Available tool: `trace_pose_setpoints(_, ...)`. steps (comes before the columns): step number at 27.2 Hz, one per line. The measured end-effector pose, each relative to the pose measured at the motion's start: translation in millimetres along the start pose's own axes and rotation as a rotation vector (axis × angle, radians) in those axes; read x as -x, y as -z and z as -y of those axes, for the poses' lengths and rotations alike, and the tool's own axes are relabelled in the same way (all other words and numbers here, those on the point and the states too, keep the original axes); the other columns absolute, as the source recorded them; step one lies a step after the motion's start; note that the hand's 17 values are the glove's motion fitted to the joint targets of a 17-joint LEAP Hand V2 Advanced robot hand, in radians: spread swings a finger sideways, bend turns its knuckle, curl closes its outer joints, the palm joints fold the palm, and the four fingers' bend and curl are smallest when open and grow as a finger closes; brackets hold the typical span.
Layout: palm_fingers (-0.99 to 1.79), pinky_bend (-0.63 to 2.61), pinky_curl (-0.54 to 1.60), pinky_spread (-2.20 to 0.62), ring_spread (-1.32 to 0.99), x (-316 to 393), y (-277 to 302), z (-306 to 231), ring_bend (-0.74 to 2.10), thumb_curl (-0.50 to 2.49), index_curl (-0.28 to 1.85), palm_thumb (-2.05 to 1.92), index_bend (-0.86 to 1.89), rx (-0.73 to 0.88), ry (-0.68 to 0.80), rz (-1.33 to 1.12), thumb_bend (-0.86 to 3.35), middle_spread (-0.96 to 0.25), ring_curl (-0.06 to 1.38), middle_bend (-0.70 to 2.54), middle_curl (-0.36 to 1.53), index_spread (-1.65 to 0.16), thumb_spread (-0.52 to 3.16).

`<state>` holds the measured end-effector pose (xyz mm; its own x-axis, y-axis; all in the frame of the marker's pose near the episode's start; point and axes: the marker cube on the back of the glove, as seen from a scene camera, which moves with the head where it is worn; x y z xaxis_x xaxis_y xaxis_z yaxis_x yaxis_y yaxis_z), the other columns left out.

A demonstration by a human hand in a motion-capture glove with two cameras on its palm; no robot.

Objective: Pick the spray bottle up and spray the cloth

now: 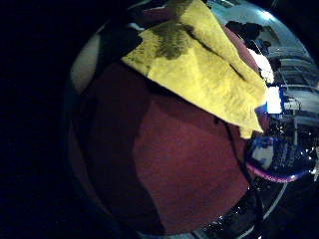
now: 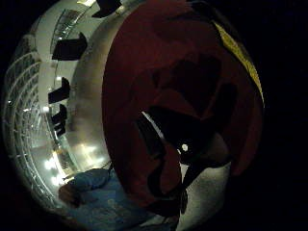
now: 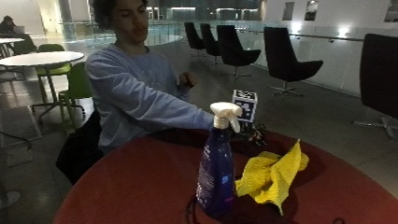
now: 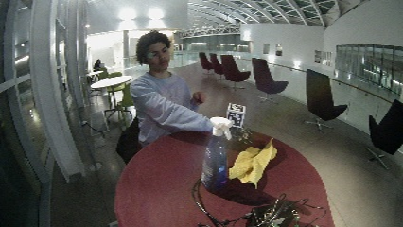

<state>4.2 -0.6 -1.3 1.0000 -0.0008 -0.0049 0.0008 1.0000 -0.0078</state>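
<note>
One spray bottle, one cloth.

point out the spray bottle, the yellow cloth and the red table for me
spray bottle [image 3: 216,177], outside view, on its blue body
yellow cloth [image 3: 271,175], outside view, on its crumpled middle
red table [image 3: 133,186], outside view, on bare tabletop beside the bottle

Person in a light blue long-sleeved sweatshirt, loose sleeves, plain front, dark hair

Dim hall, ceiling lamps glaring; palm views dark, edges warped.
</note>
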Motion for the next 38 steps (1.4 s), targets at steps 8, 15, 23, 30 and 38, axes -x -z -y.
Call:
trace_pose_setpoints(8, 0.46, 0.32, 0.16, 0.18, 0.03, 15.1, -6.5, 0.4, 0.33, 0.10, 0.13, 0.36, 0.14, 0.007, 0.016, -0.010, 0.18, 0.00, 0.16, 0.36, 0.17, -0.32, 0.79)
trace_pose_setpoints(15, 0.44, 0.32, 0.20, 0.20, 0.04, 18.1, -8.9, 4.6, 0.34, 0.13, 0.16, 0.37, 0.14, 0.019, 0.036, -0.038, 0.15, -0.01, 0.19, 0.36, 0.22, -0.37, 0.97)
trace_pose_setpoints(23, 0.43, 0.31, 0.23, 0.22, 0.04, 6.1, -1.9, -7.9, 0.35, 0.16, 0.19, 0.39, 0.13, -0.014, 0.030, -0.051, 0.10, -0.01, 0.21, 0.35, 0.26, -0.38, 1.06)
trace_pose_setpoints(30, 0.39, 0.34, 0.27, 0.22, 0.04, -21.2, 9.9, -82.5, 0.38, 0.18, 0.18, 0.40, 0.09, -0.072, 0.064, -0.026, 0.06, -0.01, 0.24, 0.36, 0.29, -0.40, 1.10)
trace_pose_setpoints(38, 0.38, 0.35, 0.29, 0.22, 0.05, -73.0, 29.1, -171.9, 0.41, 0.20, 0.17, 0.38, 0.10, -0.165, 0.071, 0.068, 0.00, -0.01, 0.26, 0.36, 0.32, -0.41, 1.09)
